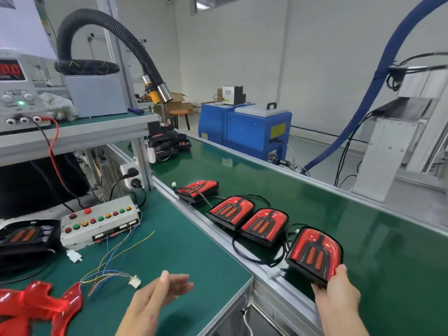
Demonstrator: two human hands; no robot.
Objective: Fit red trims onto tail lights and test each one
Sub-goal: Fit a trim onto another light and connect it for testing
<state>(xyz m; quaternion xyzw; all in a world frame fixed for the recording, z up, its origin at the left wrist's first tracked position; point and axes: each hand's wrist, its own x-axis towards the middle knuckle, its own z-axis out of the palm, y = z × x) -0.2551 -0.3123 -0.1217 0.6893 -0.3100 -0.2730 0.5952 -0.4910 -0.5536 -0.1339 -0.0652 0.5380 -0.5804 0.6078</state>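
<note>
My right hand grips the near edge of a tail light with a red trim, which lies on the green conveyor belt. Three more trimmed tail lights lie in a row beyond it along the belt's near rail. My left hand hovers open above the work mat, fingers straight, holding nothing. Loose red trims lie at the lower left. A test box with coloured buttons sits on the mat, its wire bundle ending in a white connector. An untrimmed tail light rests at the left.
A power supply with a red display stands on the upper shelf, with red and black leads hanging down. A black ribbed hose arches overhead. More tail lights are stacked at the belt's far end. A blue machine stands beyond the belt.
</note>
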